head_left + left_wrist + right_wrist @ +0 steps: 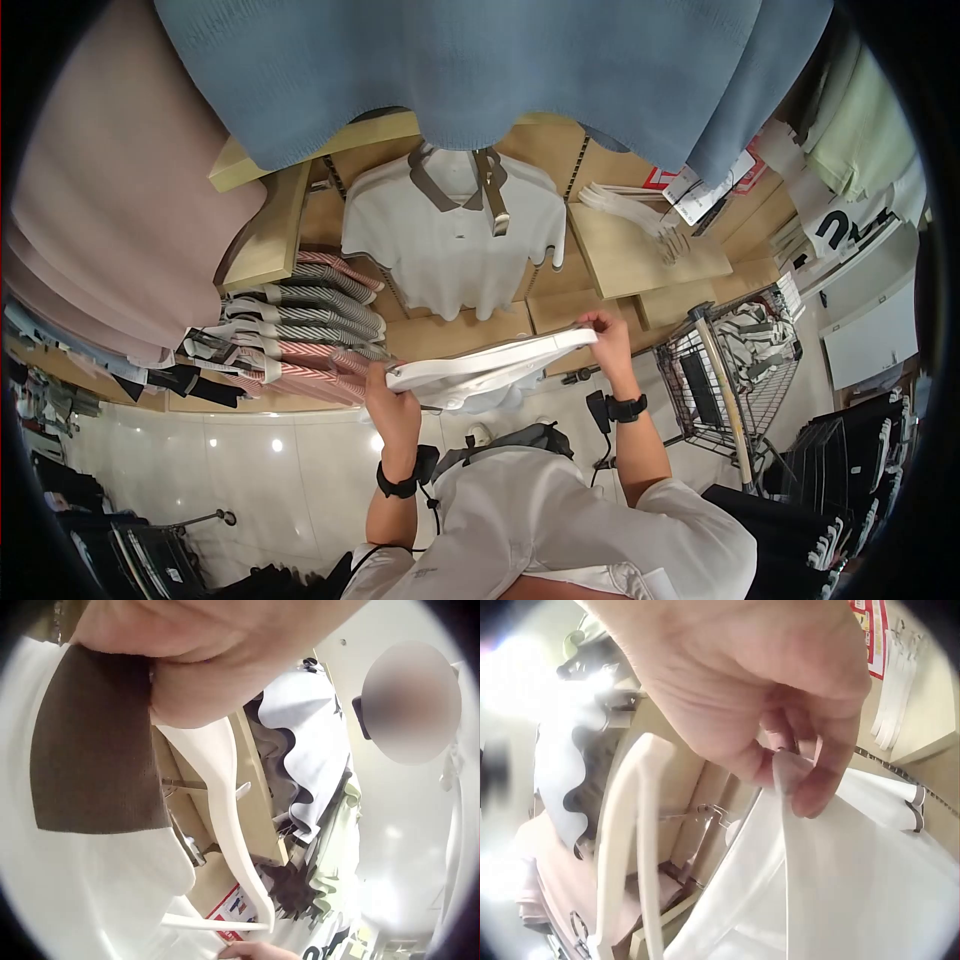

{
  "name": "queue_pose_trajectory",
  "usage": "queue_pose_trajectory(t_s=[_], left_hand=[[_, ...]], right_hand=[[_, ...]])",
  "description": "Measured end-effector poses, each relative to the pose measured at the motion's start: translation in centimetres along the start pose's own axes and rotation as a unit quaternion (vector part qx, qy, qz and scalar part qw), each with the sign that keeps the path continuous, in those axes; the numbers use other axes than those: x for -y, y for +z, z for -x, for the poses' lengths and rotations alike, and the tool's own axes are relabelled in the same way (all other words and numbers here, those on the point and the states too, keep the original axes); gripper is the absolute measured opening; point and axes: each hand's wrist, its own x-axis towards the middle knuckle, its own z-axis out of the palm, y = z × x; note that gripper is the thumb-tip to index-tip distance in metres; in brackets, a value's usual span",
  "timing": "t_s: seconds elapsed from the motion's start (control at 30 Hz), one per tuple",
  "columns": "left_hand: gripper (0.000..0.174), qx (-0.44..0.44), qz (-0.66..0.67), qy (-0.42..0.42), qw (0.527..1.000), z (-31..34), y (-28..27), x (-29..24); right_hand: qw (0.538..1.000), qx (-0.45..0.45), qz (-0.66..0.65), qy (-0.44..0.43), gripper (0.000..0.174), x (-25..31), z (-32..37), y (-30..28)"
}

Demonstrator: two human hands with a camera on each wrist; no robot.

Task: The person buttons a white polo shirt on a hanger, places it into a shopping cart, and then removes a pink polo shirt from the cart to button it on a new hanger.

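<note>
White hanger and white shirt held out between your hands, before the displayed polo.
Your left hand grips the hanger near one end; your right hand pinches the shirt's edge, the hanger's tip just beside it. This looks like fitting hanger to shirt: lift that edge wide, ease the tip under, and leave slack so nothing stretches.

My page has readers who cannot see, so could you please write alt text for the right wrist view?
A person's right grip pinches the edge of a white garment. A pale hanger is at left; more white hangers show at upper right, near a red-and-white sign.
</note>
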Motion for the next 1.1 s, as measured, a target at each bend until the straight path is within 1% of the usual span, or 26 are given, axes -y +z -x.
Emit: queue_pose_trajectory(t_s=[0.03,0.07,0.1,0.17,0.2,0.23,0.27,0.3,0.37,0.4,0.47,0.5,0.57,0.6,0.63,0.67,0.7,0.73,0.77,0.8,0.83,0.9,0.97,1.0,1.07,1.1], left_hand=[[0.037,-0.019,-0.02,0.022,0.999,0.1,0.2,0.0],[0.037,-0.02,-0.021,0.023,0.999,0.2,0.3,0.1],[0.037,-0.025,-0.048,0.021,0.998,0.3,0.5,0.2],[0.036,-0.029,-0.073,0.022,0.997,0.6,1.1,-0.1],[0.035,-0.033,-0.113,0.014,0.993,1.0,1.5,-0.5],[0.035,-0.037,-0.153,0.006,0.988,1.4,1.8,-0.9],[0.037,-0.011,-0.143,0.052,0.988,1.6,1.7,-1.3],[0.037,-0.01,-0.144,0.052,0.988,1.6,1.7,-1.3],[0.04,0.028,-0.116,0.042,0.992,1.5,1.7,-1.4],[0.042,0.029,-0.126,0.049,0.99,1.3,1.7,-0.6],[0.041,0.028,-0.143,0.037,0.989,1.5,1.6,-0.6],[0.04,0.029,-0.159,0.025,0.987,1.7,1.7,-0.7],[0.04,0.033,-0.16,0.018,0.986,2.1,2.0,-0.8],[0.04,0.035,-0.16,0.012,0.986,2.3,2.1,-0.8],[0.04,0.037,-0.162,0.012,0.986,2.3,2.1,-0.9],[0.04,0.045,-0.165,0.012,0.985,2.2,2.1,-1.2],[0.041,0.052,-0.167,0.012,0.985,2.0,2.2,-1.4],[0.041,0.052,-0.165,0.014,0.985,1.9,2.1,-1.1],[0.041,0.063,-0.158,0.055,0.984,1.9,1.9,-0.6],[0.042,0.075,-0.15,0.096,0.981,1.9,1.8,-0.4],[0.042,0.077,-0.15,0.096,0.981,1.9,1.7,-0.7],[0.04,0.154,-0.159,0.078,0.972,1.8,1.3,-1.9],[0.038,0.158,-0.152,0.081,0.972,2.0,1.6,-2.4],[0.037,0.161,-0.148,0.083,0.972,2.1,1.7,-2.5],[0.036,0.154,-0.131,0.088,0.975,1.9,1.8,-2.2],[0.035,0.146,-0.114,0.092,0.978,1.9,1.9,-2.1]], right_hand=[[1.0,-0.01,0.024,0.014,0.011,0.2,0.3,0.1],[0.999,-0.011,0.011,0.048,0.01,0.3,0.3,0.0],[0.999,-0.012,0.009,0.048,0.01,0.2,0.2,0.1],[0.994,-0.063,0.024,0.083,0.009,0.1,-0.3,0.3],[0.994,-0.064,0.023,0.082,0.009,0.1,-0.5,0.3],[0.989,-0.092,0.105,0.05,0.009,0.0,-0.6,0.4],[0.975,-0.12,0.186,0.019,0.009,-0.1,-0.7,0.5],[0.975,-0.12,0.185,0.02,0.009,-0.5,-1.0,0.3],[0.991,-0.087,0.092,0.053,0.01,-1.2,-1.9,-0.5],[0.991,-0.085,0.091,0.051,0.01,-1.3,-2.4,-1.1],[0.983,-0.004,-0.026,0.182,0.009,-0.9,-2.6,-1.9],[0.983,-0.005,-0.027,0.183,0.009,-0.9,-2.8,-1.7],[0.984,-0.078,0.079,0.137,0.013,-1.0,-3.2,-1.1],[0.984,-0.079,0.078,0.139,0.013,-0.9,-3.3,-0.8],[0.972,-0.128,0.181,0.072,0.014,-0.8,-3.4,-0.3],[0.944,-0.174,0.281,0.002,0.016,-0.7,-3.5,0.0],[0.943,-0.176,0.281,0.001,0.016,-0.6,-3.4,0.1],[0.94,-0.184,0.285,-0.018,0.016,-0.5,-3.3,0.1],[0.937,-0.193,0.289,-0.038,0.016,-0.3,-3.4,0.1],[0.937,-0.195,0.289,-0.037,0.016,-0.3,-3.5,-0.1],[0.937,-0.188,0.293,-0.033,0.016,-0.4,-3.5,-0.4],[0.937,-0.183,0.296,-0.027,0.016,-0.4,-3.3,-0.4],[0.901,-0.237,0.355,-0.075,0.014,0.0,-3.3,-0.2],[0.901,-0.238,0.355,-0.075,0.014,-0.1,-3.4,-0.3],[0.932,-0.202,0.294,-0.07,0.012,-0.4,-3.5,-1.0],[0.932,-0.202,0.294,-0.07,0.012,-0.7,-3.5,-1.7]])
